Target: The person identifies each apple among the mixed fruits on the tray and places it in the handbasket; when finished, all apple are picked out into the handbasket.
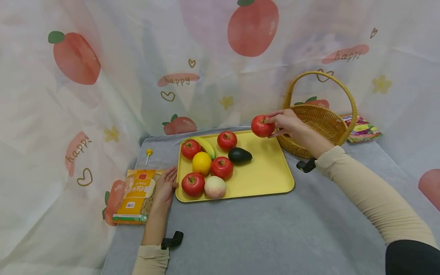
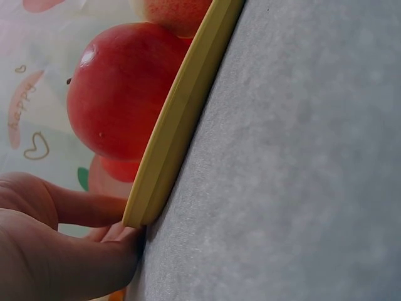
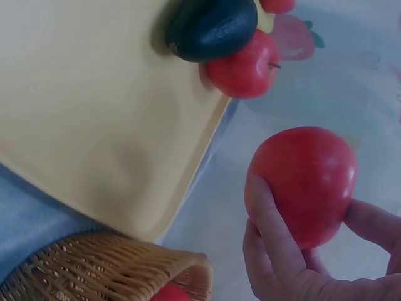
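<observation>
My right hand [image 1: 287,122] grips a red apple [image 1: 262,126] in the air above the back right corner of the yellow tray [image 1: 261,179]. In the right wrist view, fingers [image 3: 276,232] and thumb curl round the held apple [image 3: 307,182]. My left hand [image 1: 165,187] is at the tray's left edge; the left wrist view shows its thumb and fingers [image 2: 94,207] touching the tray's corner [image 2: 166,144]. On the tray lie several red apples [image 1: 193,184], a banana [image 1: 207,146], a yellow round fruit [image 1: 201,163], a dark avocado [image 1: 240,155] and a pale peach [image 1: 215,187].
A wicker basket [image 1: 299,147] with a tall handle stands just right of the tray; something red shows inside it in the right wrist view [image 3: 170,293]. A colourful packet [image 1: 362,130] lies behind it. Left of the tray are an orange food bag [image 1: 135,194] and a yellow lollipop [image 1: 149,152].
</observation>
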Motion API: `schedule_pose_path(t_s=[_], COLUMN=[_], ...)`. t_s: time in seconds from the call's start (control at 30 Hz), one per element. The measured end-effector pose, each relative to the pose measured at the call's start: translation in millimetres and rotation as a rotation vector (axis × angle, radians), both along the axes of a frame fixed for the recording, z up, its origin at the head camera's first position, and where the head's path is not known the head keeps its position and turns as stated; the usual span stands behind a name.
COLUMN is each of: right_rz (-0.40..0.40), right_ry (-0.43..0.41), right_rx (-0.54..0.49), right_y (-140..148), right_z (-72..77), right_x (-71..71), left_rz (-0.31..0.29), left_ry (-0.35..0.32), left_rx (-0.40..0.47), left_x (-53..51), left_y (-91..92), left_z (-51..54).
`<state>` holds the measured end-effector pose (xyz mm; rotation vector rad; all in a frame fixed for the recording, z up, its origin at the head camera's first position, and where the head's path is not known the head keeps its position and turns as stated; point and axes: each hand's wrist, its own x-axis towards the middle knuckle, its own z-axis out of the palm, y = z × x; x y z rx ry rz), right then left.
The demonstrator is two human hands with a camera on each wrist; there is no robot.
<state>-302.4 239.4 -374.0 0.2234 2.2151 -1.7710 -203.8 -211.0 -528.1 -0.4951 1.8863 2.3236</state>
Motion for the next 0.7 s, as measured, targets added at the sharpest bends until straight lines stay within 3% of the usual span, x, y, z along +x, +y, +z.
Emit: schedule_pose_path(t_s=[0.5, 0.7], right_rz=[0.017, -0.004], right_ry=[-0.072, -0.088], right_rx=[-0.055, -0.095], right_y=[40, 55], right_z=[11.8, 11.5], right_x=[-10.4, -11.3], left_rz=[-0.008, -0.018], left_ry=[0.012, 0.055], left_rx=[0.004, 0.016], left_x=[0.1, 3.2], left_y=[1.0, 1.0], left_z=[3.2, 3.3])
